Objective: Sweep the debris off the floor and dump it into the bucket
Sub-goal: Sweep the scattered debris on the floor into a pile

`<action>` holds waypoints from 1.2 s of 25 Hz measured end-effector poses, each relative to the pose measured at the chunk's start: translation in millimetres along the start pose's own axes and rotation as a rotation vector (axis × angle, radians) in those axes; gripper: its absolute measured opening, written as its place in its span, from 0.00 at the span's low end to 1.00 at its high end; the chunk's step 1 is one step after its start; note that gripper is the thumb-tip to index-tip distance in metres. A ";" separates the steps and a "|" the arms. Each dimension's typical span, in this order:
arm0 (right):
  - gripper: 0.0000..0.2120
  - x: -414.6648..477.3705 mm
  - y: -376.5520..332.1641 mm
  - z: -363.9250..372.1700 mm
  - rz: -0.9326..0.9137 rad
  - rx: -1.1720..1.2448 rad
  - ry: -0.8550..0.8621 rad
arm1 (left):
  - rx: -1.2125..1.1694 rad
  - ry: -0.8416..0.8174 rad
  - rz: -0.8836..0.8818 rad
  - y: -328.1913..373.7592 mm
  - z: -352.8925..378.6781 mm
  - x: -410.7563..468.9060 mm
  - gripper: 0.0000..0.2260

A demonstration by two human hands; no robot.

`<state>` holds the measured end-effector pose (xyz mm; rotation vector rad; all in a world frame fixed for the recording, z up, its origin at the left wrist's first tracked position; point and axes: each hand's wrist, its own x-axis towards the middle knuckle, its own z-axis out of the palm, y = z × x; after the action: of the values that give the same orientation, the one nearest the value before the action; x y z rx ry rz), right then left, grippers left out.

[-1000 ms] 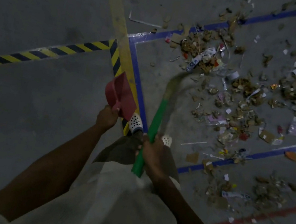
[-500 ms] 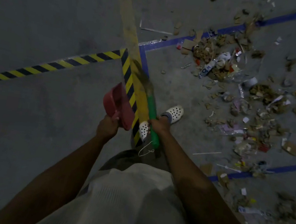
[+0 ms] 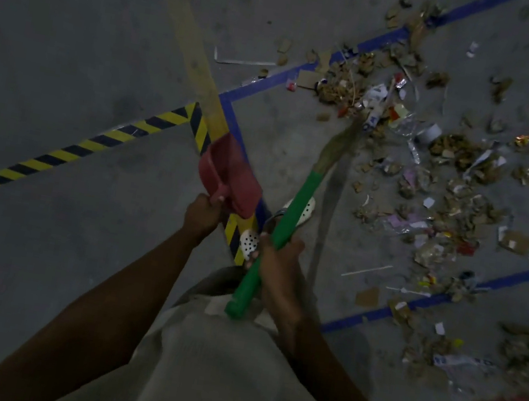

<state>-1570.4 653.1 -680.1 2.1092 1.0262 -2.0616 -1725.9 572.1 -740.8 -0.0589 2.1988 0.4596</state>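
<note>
Debris [image 3: 433, 178], mostly paper scraps, wrappers and brown crumbs, lies scattered over the grey floor [image 3: 75, 31] to the person's right, across strips of blue tape [image 3: 275, 79]. The right hand [image 3: 277, 254] grips the green handle of a broom [image 3: 287, 224], whose blurred bristles seem to reach the near edge of the litter. The left hand [image 3: 202, 214] is closed around the handle of a red dustpan [image 3: 229, 174], held in the air above yellow-and-black hazard tape [image 3: 92, 142]. White perforated clogs [image 3: 303, 206] show below the hands.
</note>
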 end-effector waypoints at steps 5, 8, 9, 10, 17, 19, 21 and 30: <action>0.28 -40.1 -16.5 24.5 0.047 0.017 -0.305 | -0.066 0.033 0.038 23.3 -32.2 7.0 0.21; 0.29 -36.3 -32.2 66.1 0.020 -0.156 -0.408 | -0.178 0.071 -0.035 6.4 -64.3 8.3 0.23; 0.29 -34.6 -37.3 83.5 0.010 -0.211 -0.441 | -0.222 0.092 -0.068 -1.9 -76.2 9.8 0.22; 0.29 -32.4 -42.1 100.6 -0.009 -0.266 -0.468 | -0.266 0.119 -0.103 -11.1 -87.0 11.9 0.22; 0.13 -3.5 -106.7 220.0 -0.057 -0.824 -0.574 | -0.459 0.254 -0.275 -57.3 -161.2 30.0 0.18; 0.08 10.6 -122.9 250.6 -0.051 -0.891 -0.472 | -0.504 0.208 -0.327 -64.3 -188.7 51.6 0.23; 0.07 23.7 -130.2 269.1 0.036 -0.779 -0.330 | -0.485 0.157 -0.316 -66.7 -212.6 76.8 0.25; 0.06 40.8 -161.5 279.4 0.165 0.191 0.084 | -0.293 -0.007 -0.118 -34.7 -284.1 160.5 0.18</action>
<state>-1895.1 672.5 -684.5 2.2992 0.6580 -2.0817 -2033.5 460.4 -716.8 -0.3423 2.0923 0.7104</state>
